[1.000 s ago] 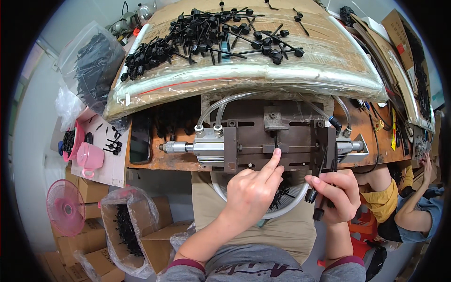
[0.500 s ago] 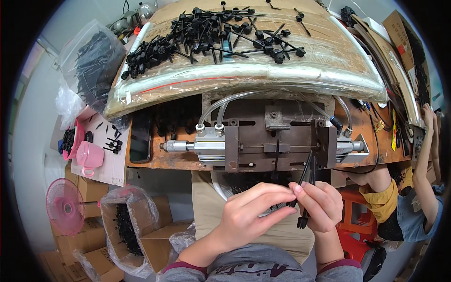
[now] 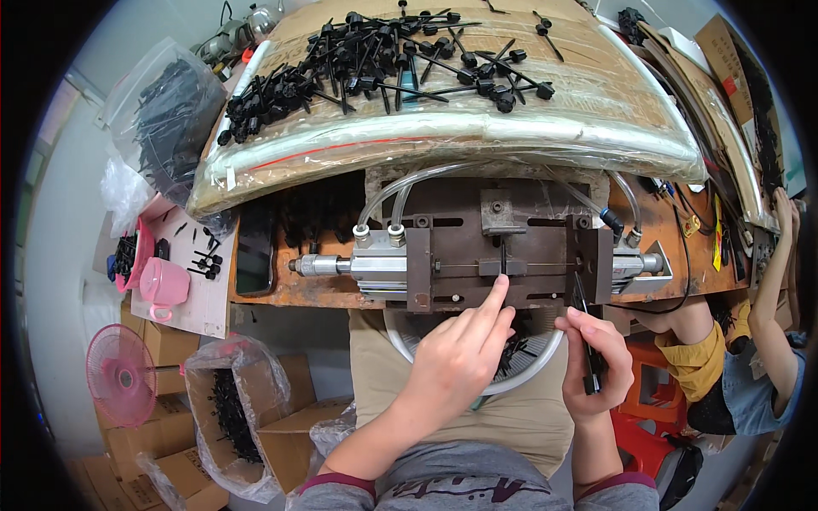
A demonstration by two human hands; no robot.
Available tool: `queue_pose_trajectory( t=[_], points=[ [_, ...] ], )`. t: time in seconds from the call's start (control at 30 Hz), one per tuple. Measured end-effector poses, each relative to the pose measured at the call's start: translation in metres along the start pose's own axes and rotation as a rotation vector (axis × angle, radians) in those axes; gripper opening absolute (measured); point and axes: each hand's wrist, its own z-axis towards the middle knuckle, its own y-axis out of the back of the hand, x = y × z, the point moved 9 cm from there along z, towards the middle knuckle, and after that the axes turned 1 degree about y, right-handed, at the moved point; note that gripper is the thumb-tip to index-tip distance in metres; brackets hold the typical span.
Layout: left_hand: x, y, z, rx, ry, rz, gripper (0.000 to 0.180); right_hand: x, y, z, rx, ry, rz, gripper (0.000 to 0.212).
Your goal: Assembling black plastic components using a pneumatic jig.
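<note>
My left hand (image 3: 460, 362) reaches up to the metal clamping fixture (image 3: 545, 243), holding nothing. Its index finger is stretched out, the tip at the lower end of a thin black piece (image 3: 503, 255) in the small centre block (image 3: 489, 267). The other fingers are partly bent. My right hand (image 3: 603, 362), just in front of the fixture's right side, is closed around a slim black plastic spike (image 3: 590, 362) whose tip points up toward the fixture. Whether it holds more than one is unclear. On my lap, below the left hand, sits a white-rimmed basket (image 3: 547, 351) with black spikes inside.
A pile of knob-headed black spikes (image 3: 383, 64) lies on the plastic-wrapped cardboard shelf (image 3: 588, 98) above. Clear air hoses (image 3: 409, 177) run to the cylinders. A phone (image 3: 256, 255), pink mug (image 3: 164, 281) and pink fan (image 3: 122, 375) are left; another person's arm (image 3: 771, 298) is right.
My hands have parted. The left has let go of the spikes and moved up to the fixture's centre; the right has stayed near the right side with a spike. More of the basket shows.
</note>
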Motion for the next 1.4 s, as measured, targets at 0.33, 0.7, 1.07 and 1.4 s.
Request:
queue_pose_trajectory(
  t=[0.33,0.7,1.07,1.4],
  points=[
    [-0.005,-0.004,0.011,0.079,-0.092,0.226,0.023,0.005,0.005,0.003,0.008,-0.046,0.020,0.029],
    [0.003,0.005,0.013,0.076,-0.047,0.070,0.028,0.013,0.009,0.004,0.040,0.061,-0.112,0.027],
    [-0.007,0.033,-0.009,-0.017,0.062,-0.629,0.033,0.027,-0.016,0.014,0.121,0.121,-0.202,0.023],
    [0.000,0.002,0.000,-0.010,-0.049,0.056,0.025,0.006,-0.006,0.007,0.085,-0.078,0.122,0.050]
  ],
)
